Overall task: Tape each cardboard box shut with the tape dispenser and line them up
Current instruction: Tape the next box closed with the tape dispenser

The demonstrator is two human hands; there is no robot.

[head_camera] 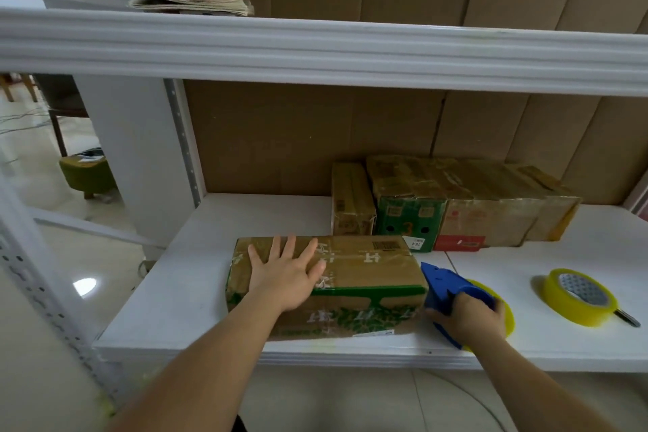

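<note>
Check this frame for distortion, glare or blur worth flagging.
Head view: wide-angle lens bows the upper shelf rail; a bright reflection on the floor; light is even and soft; the left hand, front box and tape dispenser are slightly soft, still readable.

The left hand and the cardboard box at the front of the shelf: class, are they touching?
Touching. The head view shows the left hand lying flat, fingers spread, on top of the front cardboard box, with no gap visible under the palm.

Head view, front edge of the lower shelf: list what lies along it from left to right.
left hand pressed flat on the cardboard box → blue tape dispenser gripped by the right hand → spare roll of yellow tape
</note>
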